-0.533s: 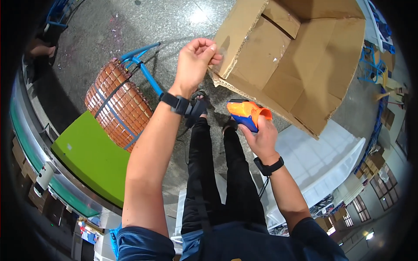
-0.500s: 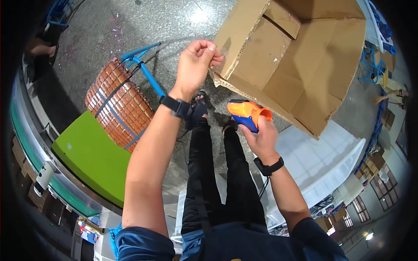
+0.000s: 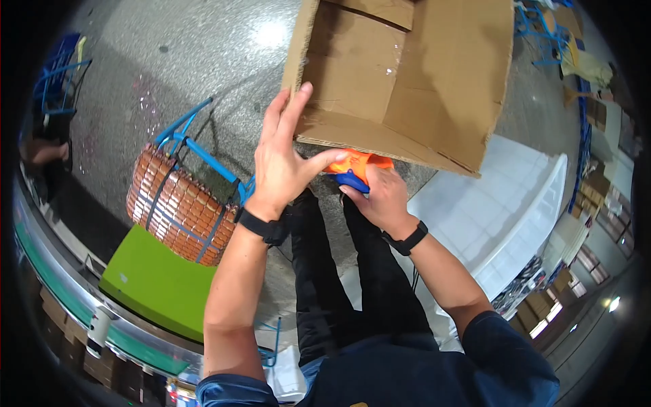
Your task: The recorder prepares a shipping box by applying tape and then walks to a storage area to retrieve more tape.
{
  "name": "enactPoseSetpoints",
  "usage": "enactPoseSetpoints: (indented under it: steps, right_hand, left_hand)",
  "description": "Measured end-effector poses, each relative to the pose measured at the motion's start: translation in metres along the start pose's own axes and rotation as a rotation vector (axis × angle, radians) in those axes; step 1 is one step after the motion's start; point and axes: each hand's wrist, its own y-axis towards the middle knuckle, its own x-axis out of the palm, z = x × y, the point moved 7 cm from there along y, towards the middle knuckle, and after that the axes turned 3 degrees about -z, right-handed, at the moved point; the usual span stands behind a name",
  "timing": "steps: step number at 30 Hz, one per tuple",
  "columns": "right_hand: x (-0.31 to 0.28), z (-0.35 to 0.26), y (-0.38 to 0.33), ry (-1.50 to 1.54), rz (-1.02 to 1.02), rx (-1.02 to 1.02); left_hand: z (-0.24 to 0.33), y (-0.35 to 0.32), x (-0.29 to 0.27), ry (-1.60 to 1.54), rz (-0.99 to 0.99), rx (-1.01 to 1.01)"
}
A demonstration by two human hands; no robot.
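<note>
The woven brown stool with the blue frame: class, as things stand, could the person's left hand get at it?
Probably not at once: the left hand is pressed against the cardboard box, while the stool stands apart, lower left.

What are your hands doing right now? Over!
Left hand flat against cardboard box. Right hand gripping orange and blue tape dispenser at the box's edge. Nothing in the way.

Large brown cardboard box sat open at twelve o'clock, flaps spread, more small brown cartons stacked at three o'clock
</note>
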Motion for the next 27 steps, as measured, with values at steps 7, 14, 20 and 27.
enactPoseSetpoints:
  steps: [7,14,20,27]
  right_hand:
    - [-0.016,0.007,-0.006,0.066,0.055,0.045]
    - [-0.024,0.026,-0.014,0.06,-0.069,-0.033]
    - [-0.067,0.101,-0.078,-0.001,0.035,-0.055]
    - [-0.126,0.199,-0.136,-0.041,-0.096,0.062]
  left_hand:
    - [-0.018,0.016,0.003,0.381,-0.116,0.017]
    - [-0.029,0.021,-0.01,0.519,-0.205,0.024]
    - [-0.034,0.041,-0.024,0.557,-0.166,0.037]
    - [-0.035,0.05,-0.031,0.65,-0.162,0.069]
